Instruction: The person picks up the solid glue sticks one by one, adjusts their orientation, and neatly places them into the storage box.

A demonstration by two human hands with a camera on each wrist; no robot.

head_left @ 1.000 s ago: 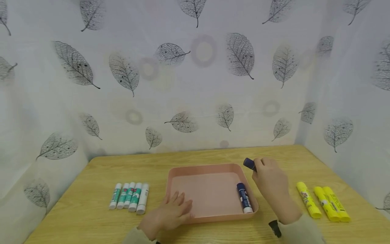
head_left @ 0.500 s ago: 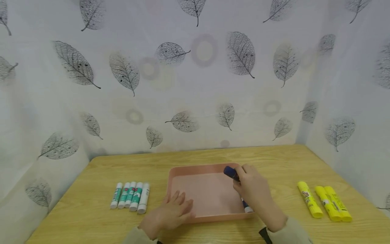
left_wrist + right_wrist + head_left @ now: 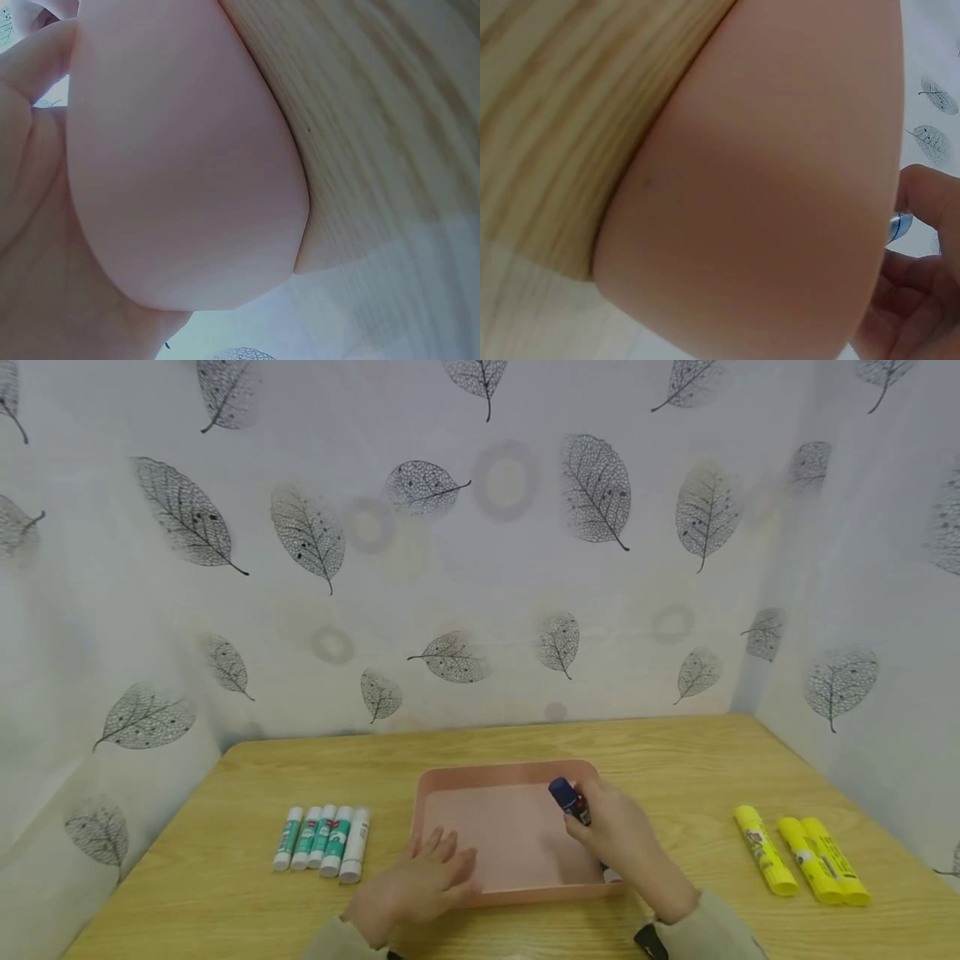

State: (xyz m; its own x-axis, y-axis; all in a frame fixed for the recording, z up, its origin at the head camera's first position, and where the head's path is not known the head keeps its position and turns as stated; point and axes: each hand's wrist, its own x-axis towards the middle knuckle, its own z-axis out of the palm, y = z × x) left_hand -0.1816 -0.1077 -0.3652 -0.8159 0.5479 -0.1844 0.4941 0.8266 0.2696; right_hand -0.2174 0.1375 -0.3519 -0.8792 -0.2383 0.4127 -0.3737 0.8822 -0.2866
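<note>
A dark blue glue stick point(image 3: 561, 793) is pinched in my right hand point(image 3: 626, 843), tilted, cap end up and to the left, over the right part of a pink tray point(image 3: 510, 831). Beneath that hand, the white end of another dark blue glue stick point(image 3: 612, 875) shows inside the tray; the rest is hidden. My left hand point(image 3: 416, 885) lies with fingers spread over the tray's front left corner. In the left wrist view the palm point(image 3: 37, 195) is against the tray's outer wall point(image 3: 187, 172). The right wrist view shows mostly the tray wall point(image 3: 765, 180), with fingers point(image 3: 922, 195) beyond its rim.
Left of the tray, several green-and-white glue sticks point(image 3: 321, 837) lie side by side on the wooden table point(image 3: 225, 827). Three yellow glue sticks point(image 3: 765, 850) lie on the right. A leaf-patterned white curtain point(image 3: 480, 568) hangs behind and at both sides.
My right hand has moved left with the dark blue glue stick, from beyond the tray's right edge to over the tray, and then lower. The left hand stays in place.
</note>
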